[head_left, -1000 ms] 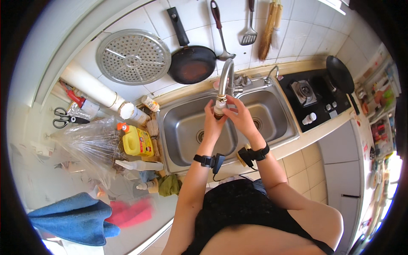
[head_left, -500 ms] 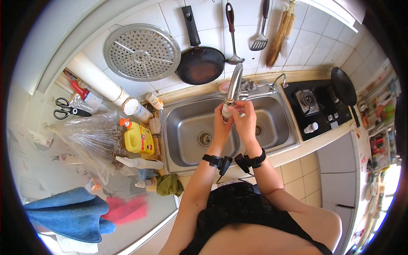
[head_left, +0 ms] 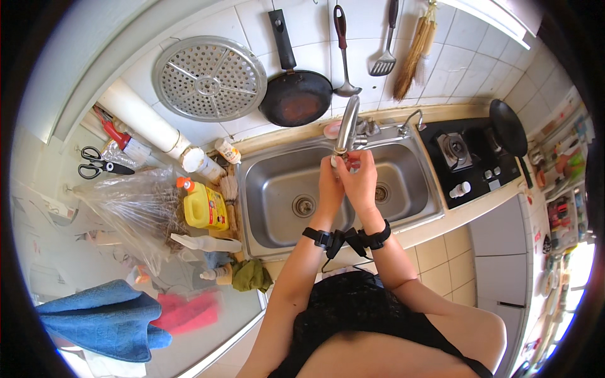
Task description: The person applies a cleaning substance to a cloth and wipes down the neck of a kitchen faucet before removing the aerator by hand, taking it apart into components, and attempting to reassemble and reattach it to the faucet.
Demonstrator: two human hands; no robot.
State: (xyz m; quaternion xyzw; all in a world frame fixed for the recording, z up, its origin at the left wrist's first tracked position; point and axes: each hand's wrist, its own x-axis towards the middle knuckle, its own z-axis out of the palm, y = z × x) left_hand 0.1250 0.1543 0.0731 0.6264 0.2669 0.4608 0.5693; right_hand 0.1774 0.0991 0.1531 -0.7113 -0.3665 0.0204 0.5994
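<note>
A chrome faucet arches toward me over the double-bowl steel sink. At the tip of its spout sits a small white fitting, mostly covered by my fingers. My left hand is closed around it from the left. From the right, my right hand is closed on the same piece, its thumb and fingers pressed together just below the spout. Each wrist wears a black strap with a small black box.
Left of the sink stand a yellow jug, a white bottle and a green cloth. A black gas stove is at the right. A frying pan, a ladle and a spatula hang behind.
Both hands have turned and drawn closer around the spout tip, hiding more of the white fitting. My wrists have come nearer together, and the faucet stays put.
</note>
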